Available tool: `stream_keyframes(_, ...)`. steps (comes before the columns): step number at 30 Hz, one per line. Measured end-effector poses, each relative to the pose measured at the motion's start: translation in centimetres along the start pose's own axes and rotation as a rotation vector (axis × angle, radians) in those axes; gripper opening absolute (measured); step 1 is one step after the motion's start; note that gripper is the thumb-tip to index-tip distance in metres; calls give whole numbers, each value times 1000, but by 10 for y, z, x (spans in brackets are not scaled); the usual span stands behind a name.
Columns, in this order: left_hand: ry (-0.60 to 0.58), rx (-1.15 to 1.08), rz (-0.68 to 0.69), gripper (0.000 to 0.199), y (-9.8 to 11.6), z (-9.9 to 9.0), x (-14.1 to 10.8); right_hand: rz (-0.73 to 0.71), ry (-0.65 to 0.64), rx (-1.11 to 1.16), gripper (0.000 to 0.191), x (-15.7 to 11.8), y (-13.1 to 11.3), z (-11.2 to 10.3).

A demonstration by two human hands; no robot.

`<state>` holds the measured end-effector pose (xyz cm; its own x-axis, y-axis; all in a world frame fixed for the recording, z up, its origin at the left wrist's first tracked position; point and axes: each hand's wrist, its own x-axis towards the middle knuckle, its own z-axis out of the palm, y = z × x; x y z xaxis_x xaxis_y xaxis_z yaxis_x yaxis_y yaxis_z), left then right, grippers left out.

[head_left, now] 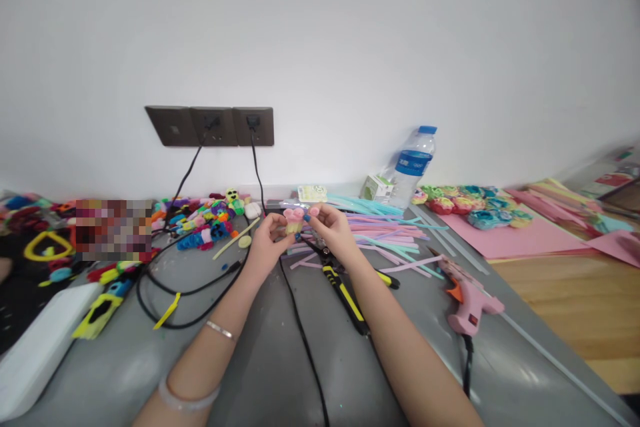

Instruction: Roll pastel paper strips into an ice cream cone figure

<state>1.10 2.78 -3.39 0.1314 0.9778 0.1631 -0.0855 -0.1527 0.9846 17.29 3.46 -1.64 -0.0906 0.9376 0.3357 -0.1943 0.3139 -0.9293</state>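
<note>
Between my hands, near the middle of the view, is a small pink and yellow fuzzy piece (294, 219). My left hand (271, 238) pinches it from the left side. On its right side the fingers of my right hand (331, 230) close on a pink part of it. Beneath my right hand and forearm lie black and yellow pliers (345, 293). Pastel pipe cleaners (385, 230) in purple, pink and turquoise are spread behind and to the right of my hands.
A pink glue gun (470, 307) lies right, its cord trailing forward. Behind stand a water bottle (413, 167) and a small box (377, 189). Coiled black cable (145, 293), colourful fuzzy pieces (210, 227) and a white case (47, 347) are left. Pink paper (525, 237) lies right.
</note>
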Motion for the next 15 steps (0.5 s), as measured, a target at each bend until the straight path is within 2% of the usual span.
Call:
stream_keyframes(10,24,-19,-23,32,0,1,0,-18,11,-30,36,0,1,-3)
stream_keyframes(15,57,44,40,31,0,0,2,-31,14,-14,35,1,4,-4)
